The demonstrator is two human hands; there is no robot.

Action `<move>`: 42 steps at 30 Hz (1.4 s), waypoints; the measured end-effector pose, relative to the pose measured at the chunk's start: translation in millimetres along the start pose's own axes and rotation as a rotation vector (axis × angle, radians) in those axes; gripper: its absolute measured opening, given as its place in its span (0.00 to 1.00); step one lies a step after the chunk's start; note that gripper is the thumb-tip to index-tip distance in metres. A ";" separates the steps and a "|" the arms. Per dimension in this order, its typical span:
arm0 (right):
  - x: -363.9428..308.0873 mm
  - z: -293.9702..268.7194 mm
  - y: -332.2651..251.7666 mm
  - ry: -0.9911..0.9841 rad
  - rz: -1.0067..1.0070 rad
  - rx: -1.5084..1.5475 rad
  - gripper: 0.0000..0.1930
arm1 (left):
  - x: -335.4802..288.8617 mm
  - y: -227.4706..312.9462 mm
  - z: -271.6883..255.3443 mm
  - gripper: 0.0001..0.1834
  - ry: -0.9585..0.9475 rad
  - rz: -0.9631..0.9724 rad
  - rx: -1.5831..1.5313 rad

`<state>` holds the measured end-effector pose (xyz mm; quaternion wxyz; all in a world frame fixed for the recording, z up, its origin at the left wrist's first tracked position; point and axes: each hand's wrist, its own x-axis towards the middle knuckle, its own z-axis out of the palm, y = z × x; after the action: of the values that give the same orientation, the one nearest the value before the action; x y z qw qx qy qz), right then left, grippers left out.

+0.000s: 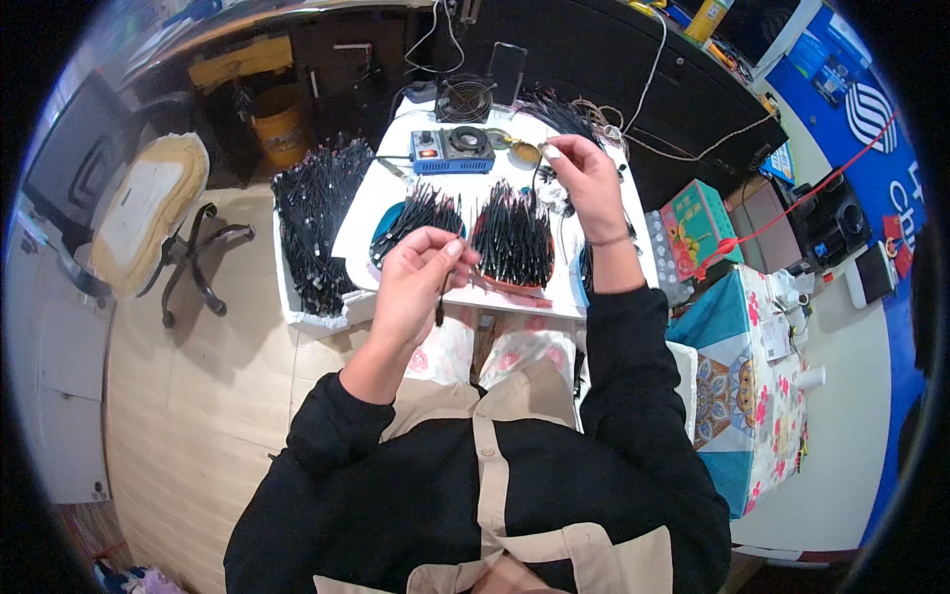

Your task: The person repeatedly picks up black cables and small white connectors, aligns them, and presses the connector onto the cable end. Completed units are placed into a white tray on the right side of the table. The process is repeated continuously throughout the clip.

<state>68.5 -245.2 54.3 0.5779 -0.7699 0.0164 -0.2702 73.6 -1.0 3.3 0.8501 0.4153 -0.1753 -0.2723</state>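
Note:
My left hand [414, 275] is closed in a pinch in front of the table's near edge. A short black wire [439, 313] hangs down from it. My right hand [590, 182] is raised at the right, thumb and fingers together on a thin black wire [536, 176] beside a small round tin [523, 152] of yellowish stuff. Left of the tin sits a blue solder pot [452, 150] with a round dark top. Between my hands, black wires [512, 238] with reddish ends fill an orange tray [524, 286]. More wires [426, 213] lie in a blue tray [380, 244].
A small fan [464, 100] stands behind the pot on the white table [358, 230]. A white bin [315, 319] heaped with black cables [322, 223] is left of the table. Further left is an office chair [163, 208]. A green box [701, 220] and a flower-patterned cloth [757, 396] are at the right.

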 end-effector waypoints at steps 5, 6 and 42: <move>-88.5 31.6 -45.8 -0.153 -0.007 0.240 0.07 | -16.5 6.3 26.0 0.04 -0.023 -0.002 -0.209; -104.7 38.2 -48.7 -0.131 0.061 0.352 0.07 | -20.1 6.4 30.8 0.04 -0.056 0.015 -0.249; -165.1 25.2 -81.2 -0.141 0.111 0.591 0.06 | -60.8 6.6 59.3 0.05 -0.317 -0.184 -0.187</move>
<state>-84.7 -140.3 57.0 0.7904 -0.5832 -0.0609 -0.1773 -3.5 3.1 39.4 0.8181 0.3007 -0.2423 -0.4260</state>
